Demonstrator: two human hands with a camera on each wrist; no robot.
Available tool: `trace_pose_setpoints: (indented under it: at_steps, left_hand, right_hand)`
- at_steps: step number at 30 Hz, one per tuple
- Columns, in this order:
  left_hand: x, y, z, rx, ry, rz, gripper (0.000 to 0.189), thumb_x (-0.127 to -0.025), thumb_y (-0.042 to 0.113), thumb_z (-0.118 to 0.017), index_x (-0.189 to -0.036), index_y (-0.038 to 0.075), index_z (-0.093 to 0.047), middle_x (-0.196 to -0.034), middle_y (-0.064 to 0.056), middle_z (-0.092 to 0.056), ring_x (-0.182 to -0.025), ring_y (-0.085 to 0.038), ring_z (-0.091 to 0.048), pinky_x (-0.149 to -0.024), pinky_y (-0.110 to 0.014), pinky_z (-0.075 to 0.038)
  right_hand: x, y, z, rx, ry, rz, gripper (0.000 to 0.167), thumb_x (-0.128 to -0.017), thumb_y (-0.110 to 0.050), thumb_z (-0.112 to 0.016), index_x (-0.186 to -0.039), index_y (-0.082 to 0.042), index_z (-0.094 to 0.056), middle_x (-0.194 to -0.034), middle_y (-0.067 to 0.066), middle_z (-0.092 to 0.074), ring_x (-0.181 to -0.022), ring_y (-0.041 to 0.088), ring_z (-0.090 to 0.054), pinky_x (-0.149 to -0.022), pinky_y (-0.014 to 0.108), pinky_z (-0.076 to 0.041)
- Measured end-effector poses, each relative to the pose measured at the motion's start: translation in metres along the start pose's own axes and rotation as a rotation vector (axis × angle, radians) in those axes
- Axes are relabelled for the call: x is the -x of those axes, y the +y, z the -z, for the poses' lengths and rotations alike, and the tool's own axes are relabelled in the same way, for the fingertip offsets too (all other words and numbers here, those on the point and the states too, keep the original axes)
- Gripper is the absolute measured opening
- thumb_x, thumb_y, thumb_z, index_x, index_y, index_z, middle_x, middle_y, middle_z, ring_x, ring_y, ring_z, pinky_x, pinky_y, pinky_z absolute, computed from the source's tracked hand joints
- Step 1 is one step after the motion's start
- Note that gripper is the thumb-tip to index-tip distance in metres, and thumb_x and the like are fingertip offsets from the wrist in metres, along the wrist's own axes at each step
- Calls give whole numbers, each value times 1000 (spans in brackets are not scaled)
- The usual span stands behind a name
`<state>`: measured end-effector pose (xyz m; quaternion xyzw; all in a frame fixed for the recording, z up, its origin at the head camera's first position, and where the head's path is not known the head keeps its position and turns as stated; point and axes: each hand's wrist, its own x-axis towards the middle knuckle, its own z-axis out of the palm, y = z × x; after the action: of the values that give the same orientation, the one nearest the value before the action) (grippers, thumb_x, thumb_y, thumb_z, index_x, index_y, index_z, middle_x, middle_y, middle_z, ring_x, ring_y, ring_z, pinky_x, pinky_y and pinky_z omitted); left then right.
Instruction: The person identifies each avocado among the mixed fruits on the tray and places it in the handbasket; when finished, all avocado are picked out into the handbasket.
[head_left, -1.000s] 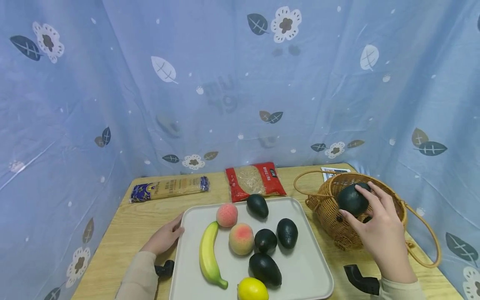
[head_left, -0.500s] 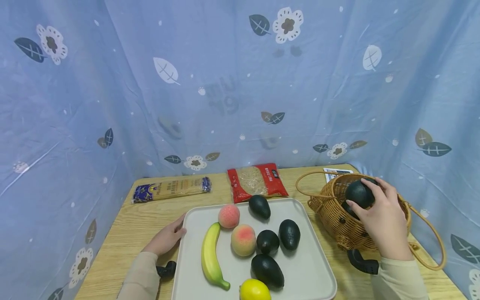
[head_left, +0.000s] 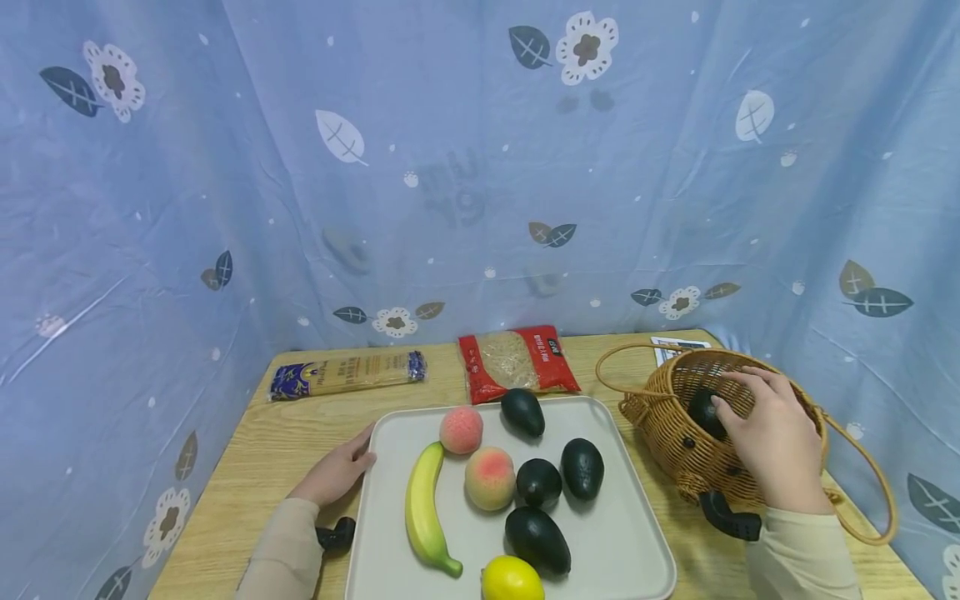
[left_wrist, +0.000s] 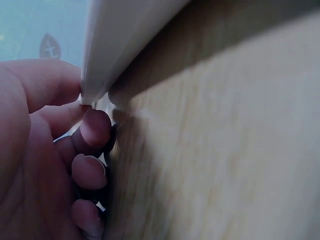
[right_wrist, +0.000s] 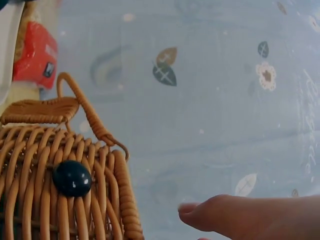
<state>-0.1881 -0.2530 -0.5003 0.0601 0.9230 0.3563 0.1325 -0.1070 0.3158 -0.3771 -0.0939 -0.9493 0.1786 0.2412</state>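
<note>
My left hand grips the left edge of the pale tray; in the left wrist view the thumb and a finger meet at its edge, with the other fingers curled below. On the tray lie a yellow banana, two peaches, a lemon and several dark avocados. My right hand reaches over the wicker basket, fingers loosely bent. Beside its thumb a dark avocado lies inside the basket. The right wrist view shows the thumb extended beside the wicker side.
Behind the tray lie a red bag of noodles and a long pasta packet. A printed card sits behind the basket. The basket's handles stick out on both sides. A blue curtain surrounds the table.
My right hand has lowered an avocado into the basket and let go of it. The left hand has stayed at the tray's edge. The view has shifted slightly.
</note>
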Motion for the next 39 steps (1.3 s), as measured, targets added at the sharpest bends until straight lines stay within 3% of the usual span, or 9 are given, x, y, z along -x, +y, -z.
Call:
trace_pose_setpoints:
  at_steps: [5,10,15,18,22,26,34,39]
  left_hand:
    - [-1,-2,0,-2,-6,3,63,-112,28,-52,-167,13,-27,-158,-27,-44,-140,-50,-46,-114,-70,-34]
    - [-2,-2,-1,-6,-6,4,63,-112,28,-52,-167,13,-26,-159,-27,-42,-142,-51,-44,-114,-70,-32]
    - [-1,0,0,-8,-6,-3,63,-112,28,-51,-167,12,-26,-159,-27,-43,-141,-50,-44,-115,-69,-33]
    - [-1,1,0,-2,-11,-7,63,-112,28,-51,-167,11,-25,-159,-27,-42,-141,-50,-45,-114,-69,-34]
    - [-1,1,0,8,-16,4,64,-112,29,-51,-168,12,-25,-159,-27,-42,-141,-50,-45,-115,-69,-33]
    - [-1,1,0,7,-9,4,63,-112,30,-51,-167,12,-26,-158,-27,-43,-141,-50,-45,-114,-69,-33]
    - [2,1,-1,16,-6,13,63,-112,28,-51,-168,14,-25,-159,-26,-43,-141,-49,-45,-115,-69,-33]
    - [2,3,0,15,-4,8,63,-112,29,-51,-168,14,-26,-159,-26,-43,-141,-49,-46,-114,-69,-34]
  right_hand:
    - [5,-9,0,-1,28,44,40,-95,-12,-77,-132,-1,-68,-140,31,-53,-91,52,-62,-51,53,-46]
    - [12,-29,-5,-30,120,168,34,-90,-6,-80,-124,-4,-74,-134,25,-61,-89,47,-66,-52,55,-50]
    - [18,-48,-14,-77,147,309,34,-86,-3,-83,-119,-5,-76,-130,18,-65,-78,35,-66,-45,38,-43]
    - [22,-57,-22,-100,133,384,36,-83,-2,-85,-117,-7,-77,-127,14,-67,-82,32,-68,-47,37,-47]
    - [28,-67,-39,-115,80,466,38,-80,-2,-88,-116,-7,-78,-124,14,-69,-98,36,-71,-59,48,-58]
    - [36,-75,-58,-110,-24,489,42,-79,-7,-91,-119,-8,-77,-124,14,-69,-103,35,-71,-64,47,-60]
    - [46,-80,-83,-103,-210,461,45,-85,-17,-90,-126,-10,-74,-133,16,-64,-121,39,-63,-77,53,-61]
    - [50,-80,-93,-110,-313,398,48,-88,-22,-88,-131,-11,-71,-140,19,-58,-126,45,-59,-84,60,-60]
